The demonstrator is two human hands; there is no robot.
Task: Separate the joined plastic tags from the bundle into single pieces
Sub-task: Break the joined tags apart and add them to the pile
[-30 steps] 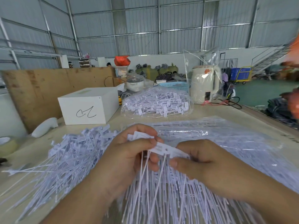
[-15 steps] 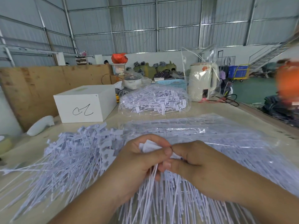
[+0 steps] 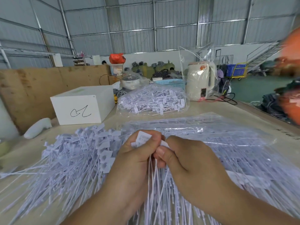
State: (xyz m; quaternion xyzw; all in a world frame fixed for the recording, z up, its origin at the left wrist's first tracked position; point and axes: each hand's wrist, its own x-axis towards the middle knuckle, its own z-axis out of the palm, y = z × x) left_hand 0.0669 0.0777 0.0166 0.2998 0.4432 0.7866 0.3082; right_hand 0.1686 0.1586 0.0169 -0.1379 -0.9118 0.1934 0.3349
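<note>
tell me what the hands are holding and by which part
Both hands pinch a small bundle of joined tags by its flat heads: left hand around most, right hand on one end head; tails hang free.

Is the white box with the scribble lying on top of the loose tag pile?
No, the white box stands on the bare table behind the loose tag pile, apart from it.

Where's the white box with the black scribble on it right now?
In the head view, the white box sits on the table's far left, in front of the plywood board, left of the small bag of tags and behind the loose tag pile.
</note>
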